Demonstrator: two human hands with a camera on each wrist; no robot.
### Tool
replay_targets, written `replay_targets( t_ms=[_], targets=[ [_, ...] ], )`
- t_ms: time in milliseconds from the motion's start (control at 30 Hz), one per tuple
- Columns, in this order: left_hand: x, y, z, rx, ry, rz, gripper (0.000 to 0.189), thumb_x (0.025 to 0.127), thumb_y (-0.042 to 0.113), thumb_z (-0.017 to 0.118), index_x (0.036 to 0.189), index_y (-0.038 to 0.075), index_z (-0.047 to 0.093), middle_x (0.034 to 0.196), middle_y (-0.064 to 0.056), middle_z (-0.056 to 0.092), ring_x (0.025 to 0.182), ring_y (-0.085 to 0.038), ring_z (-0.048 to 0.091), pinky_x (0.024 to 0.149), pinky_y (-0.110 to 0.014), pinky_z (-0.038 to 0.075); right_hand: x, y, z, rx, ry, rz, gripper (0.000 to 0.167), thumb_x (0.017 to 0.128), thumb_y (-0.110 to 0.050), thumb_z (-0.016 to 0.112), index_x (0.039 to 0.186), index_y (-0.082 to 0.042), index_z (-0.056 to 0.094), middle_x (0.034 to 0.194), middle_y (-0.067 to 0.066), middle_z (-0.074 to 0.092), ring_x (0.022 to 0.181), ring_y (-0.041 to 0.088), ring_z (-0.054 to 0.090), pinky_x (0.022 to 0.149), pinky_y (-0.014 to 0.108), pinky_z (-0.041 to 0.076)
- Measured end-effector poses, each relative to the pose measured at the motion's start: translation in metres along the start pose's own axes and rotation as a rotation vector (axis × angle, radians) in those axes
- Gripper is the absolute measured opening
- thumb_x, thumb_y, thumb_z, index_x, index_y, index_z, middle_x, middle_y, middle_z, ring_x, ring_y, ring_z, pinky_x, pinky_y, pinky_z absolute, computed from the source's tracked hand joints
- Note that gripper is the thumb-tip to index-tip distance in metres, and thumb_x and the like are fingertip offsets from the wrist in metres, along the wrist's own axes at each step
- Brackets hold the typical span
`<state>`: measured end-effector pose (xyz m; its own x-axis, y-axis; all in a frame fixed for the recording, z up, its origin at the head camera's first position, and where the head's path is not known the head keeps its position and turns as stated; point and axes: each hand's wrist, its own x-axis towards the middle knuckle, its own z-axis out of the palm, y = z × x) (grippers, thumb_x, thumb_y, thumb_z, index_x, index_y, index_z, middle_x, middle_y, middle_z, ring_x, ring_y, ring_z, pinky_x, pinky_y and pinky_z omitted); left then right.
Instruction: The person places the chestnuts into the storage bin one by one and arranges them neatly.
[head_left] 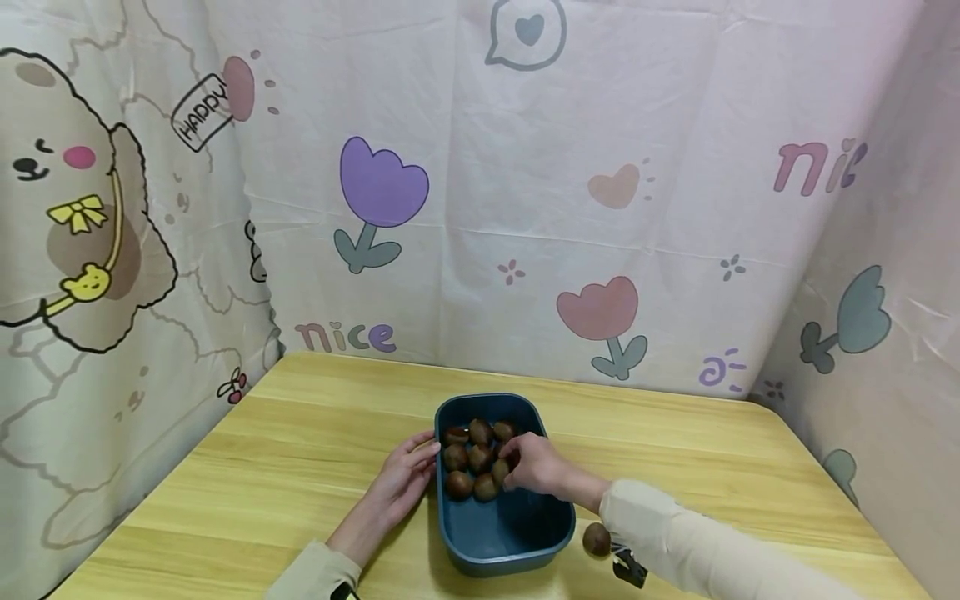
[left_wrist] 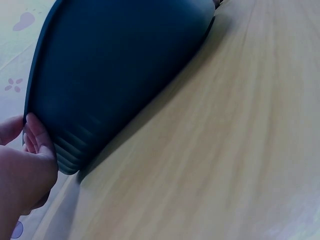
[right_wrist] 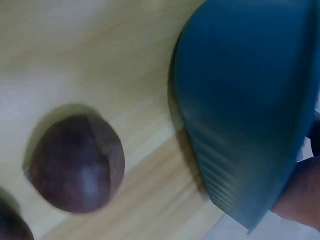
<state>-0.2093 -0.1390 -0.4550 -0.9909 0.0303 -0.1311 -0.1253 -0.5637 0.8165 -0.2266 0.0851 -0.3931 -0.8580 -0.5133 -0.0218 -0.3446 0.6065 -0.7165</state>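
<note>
Pale fabric (head_left: 480, 117) printed with tulips, hearts and a cartoon bear hangs around a yellow wooden table (head_left: 300, 433). Through the head camera I see a deep blue box (head_left: 491, 533) on the table, with brown chestnuts (head_left: 480, 457) grouped in its far half; neither wrist camera shows me these. From the right wrist I get two chestnuts outside the box: one whole (right_wrist: 77, 164), and a second (right_wrist: 11, 222) cut off at the corner, where the head view shows me only one. Both wrist views reveal ridges on the box's outer wall.

The person's left hand (head_left: 401, 483) reaches in low, thumb at the rim and bent fingers against the outside, gripping the box's side. Their right hand (head_left: 536, 462) arches over the opposite edge, fingers bent downward, nearly closed, pinching a chestnut among the others.
</note>
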Motion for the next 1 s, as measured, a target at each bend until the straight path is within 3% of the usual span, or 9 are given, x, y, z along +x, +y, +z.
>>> replay_targets(
  t_ms=[267, 433, 600, 733, 833, 1000],
  targets=[
    [0.001, -0.002, 0.002, 0.007, 0.004, 0.0, 0.019, 0.097, -0.003, 0.049, 0.116, -0.002, 0.049, 0.1, -0.006, 0.058, 0.084, -0.011, 0.055, 0.077, -0.023, 0.046, -0.001, 0.005, 0.008, 0.02, 0.09, 0.02, 0.037, 0.066, 0.009, 0.075, 0.102, 0.008, 0.066, 0.092, 0.01, 0.064, 0.08, 0.02, 0.055, 0.073, 0.036, 0.052],
    [0.002, -0.003, 0.002, 0.007, 0.012, 0.004, 0.019, 0.097, -0.003, 0.049, 0.116, -0.002, 0.049, 0.1, -0.006, 0.058, 0.084, -0.011, 0.055, 0.077, -0.022, 0.046, -0.001, 0.006, 0.011, 0.024, 0.097, 0.052, 0.038, 0.067, 0.008, 0.076, 0.103, 0.007, 0.066, 0.095, 0.01, 0.064, 0.086, 0.023, 0.056, 0.077, 0.039, 0.052],
    [0.003, -0.004, 0.002, 0.006, 0.02, 0.001, 0.02, 0.097, -0.003, 0.049, 0.117, -0.003, 0.047, 0.101, -0.007, 0.058, 0.084, -0.012, 0.055, 0.077, -0.023, 0.046, -0.002, 0.004, 0.009, 0.051, 0.097, 0.049, 0.036, 0.068, 0.01, 0.073, 0.104, 0.008, 0.066, 0.095, 0.012, 0.064, 0.083, 0.022, 0.055, 0.072, 0.035, 0.052],
    [0.002, -0.003, 0.002, 0.014, 0.015, -0.005, 0.021, 0.097, -0.002, 0.049, 0.118, -0.003, 0.046, 0.102, -0.007, 0.057, 0.086, -0.012, 0.055, 0.078, -0.023, 0.046, -0.002, -0.007, -0.004, 0.091, 0.193, 0.028, 0.034, 0.072, 0.011, 0.07, 0.106, 0.007, 0.066, 0.097, 0.014, 0.065, 0.085, 0.026, 0.057, 0.074, 0.036, 0.051],
    [0.002, -0.002, 0.002, 0.013, 0.013, -0.004, 0.021, 0.097, -0.002, 0.049, 0.118, -0.003, 0.047, 0.102, -0.007, 0.057, 0.086, -0.012, 0.055, 0.079, -0.023, 0.046, 0.0, -0.018, -0.023, 0.133, 0.284, 0.023, 0.031, 0.077, 0.009, 0.07, 0.107, 0.004, 0.067, 0.099, 0.012, 0.066, 0.095, 0.033, 0.059, 0.08, 0.04, 0.051],
    [0.002, -0.001, 0.0, -0.001, 0.022, -0.001, 0.018, 0.097, -0.003, 0.049, 0.115, -0.002, 0.048, 0.102, -0.008, 0.057, 0.086, -0.013, 0.055, 0.079, -0.023, 0.046, -0.005, -0.019, -0.049, 0.175, 0.308, 0.046, 0.029, 0.082, 0.003, 0.07, 0.11, 0.001, 0.067, 0.102, 0.009, 0.066, 0.104, 0.033, 0.059, 0.084, 0.041, 0.051]
  ],
)
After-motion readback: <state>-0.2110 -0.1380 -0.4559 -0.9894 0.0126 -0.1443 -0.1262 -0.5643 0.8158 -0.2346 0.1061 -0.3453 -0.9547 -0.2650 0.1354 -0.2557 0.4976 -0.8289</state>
